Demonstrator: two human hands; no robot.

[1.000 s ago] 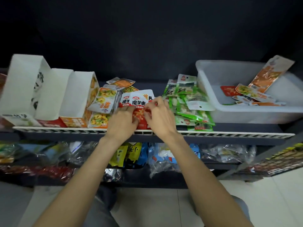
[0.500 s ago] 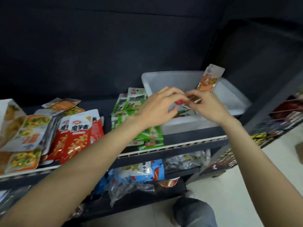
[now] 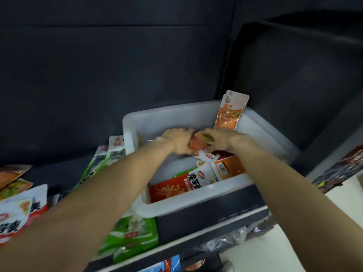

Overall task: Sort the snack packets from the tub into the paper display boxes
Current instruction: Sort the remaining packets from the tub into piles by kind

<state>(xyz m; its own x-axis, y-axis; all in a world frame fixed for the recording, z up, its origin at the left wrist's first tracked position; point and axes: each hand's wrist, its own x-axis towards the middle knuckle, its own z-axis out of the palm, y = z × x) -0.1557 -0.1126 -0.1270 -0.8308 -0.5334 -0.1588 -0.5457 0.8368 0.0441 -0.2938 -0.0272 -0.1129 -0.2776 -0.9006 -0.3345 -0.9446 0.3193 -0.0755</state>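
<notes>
Both hands meet over the far middle of the white tub: the left hand and the right hand each curl their fingers round the same blurred orange packet. Nearer in the tub lie a red packet and more orange and white ones, and a tall orange packet leans upright against the far wall. Left of the tub on the dark shelf lie green packets and, at the far left edge, red-and-white packets.
</notes>
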